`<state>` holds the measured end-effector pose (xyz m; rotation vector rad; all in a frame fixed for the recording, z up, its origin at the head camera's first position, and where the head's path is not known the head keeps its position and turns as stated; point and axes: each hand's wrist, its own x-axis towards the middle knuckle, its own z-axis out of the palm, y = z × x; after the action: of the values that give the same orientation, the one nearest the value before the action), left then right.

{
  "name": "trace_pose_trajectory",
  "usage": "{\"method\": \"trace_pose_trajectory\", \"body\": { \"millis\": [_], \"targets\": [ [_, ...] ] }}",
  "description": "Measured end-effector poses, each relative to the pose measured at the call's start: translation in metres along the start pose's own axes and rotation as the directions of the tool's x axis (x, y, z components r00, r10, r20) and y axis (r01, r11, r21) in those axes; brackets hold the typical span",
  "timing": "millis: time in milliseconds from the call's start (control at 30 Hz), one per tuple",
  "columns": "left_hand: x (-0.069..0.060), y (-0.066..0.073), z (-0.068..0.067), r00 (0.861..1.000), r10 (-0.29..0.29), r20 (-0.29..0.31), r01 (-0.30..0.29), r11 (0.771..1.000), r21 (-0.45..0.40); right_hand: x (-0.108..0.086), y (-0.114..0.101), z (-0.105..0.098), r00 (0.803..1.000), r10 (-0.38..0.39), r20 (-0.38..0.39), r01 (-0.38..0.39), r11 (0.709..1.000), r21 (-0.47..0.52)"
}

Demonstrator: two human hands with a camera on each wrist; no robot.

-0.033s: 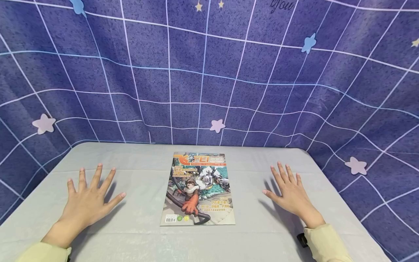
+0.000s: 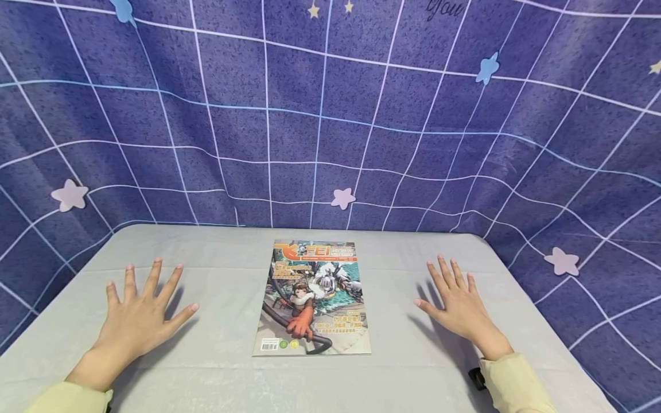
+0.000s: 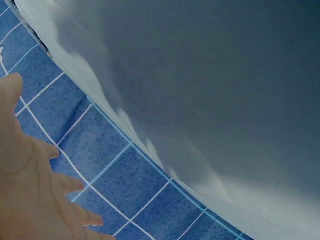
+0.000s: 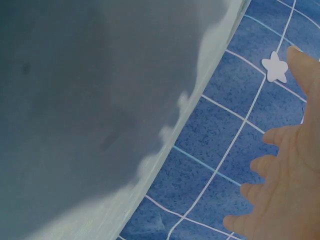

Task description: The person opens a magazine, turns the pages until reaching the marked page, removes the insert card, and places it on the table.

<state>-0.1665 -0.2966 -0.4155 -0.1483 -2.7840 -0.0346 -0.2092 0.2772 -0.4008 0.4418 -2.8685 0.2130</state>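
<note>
Plainly splayed, the left hand and right hand seemingly hover above the table, flanking the magazine

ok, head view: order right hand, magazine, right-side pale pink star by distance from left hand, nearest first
1. Magazine, on the middle of the table
2. Right hand, past the magazine, right side
3. Pale pink star, on the curtain at right

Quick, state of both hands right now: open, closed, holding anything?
Left hand: open, fingers spread, holding nothing.
Right hand: open, fingers spread, apart from the magazine, holding nothing.
</note>
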Motion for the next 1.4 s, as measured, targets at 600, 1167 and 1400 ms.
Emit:
{"method": "trace_pose_trajectory", "body": {
  "millis": [600, 1167, 1400],
  "targets": [
    [0.001, 0.004, -0.002, 1.000, 0.018, -0.018, -0.018, 1.000, 0.004, 0.002, -0.002, 0.000, 0.999, -0.033, -0.027, 0.033, 0.999, -0.009],
    [0.006, 0.019, -0.003, 0.996, 0.084, -0.025, -0.084, 0.996, 0.012, 0.013, -0.017, 0.003, 0.980, -0.155, -0.123, 0.151, 0.988, -0.042],
    [0.007, 0.027, 0.000, 0.990, 0.130, -0.061, -0.129, 0.992, 0.018, 0.016, -0.024, 0.007, 0.966, -0.211, -0.148, 0.207, 0.977, -0.046]
  ]
}}
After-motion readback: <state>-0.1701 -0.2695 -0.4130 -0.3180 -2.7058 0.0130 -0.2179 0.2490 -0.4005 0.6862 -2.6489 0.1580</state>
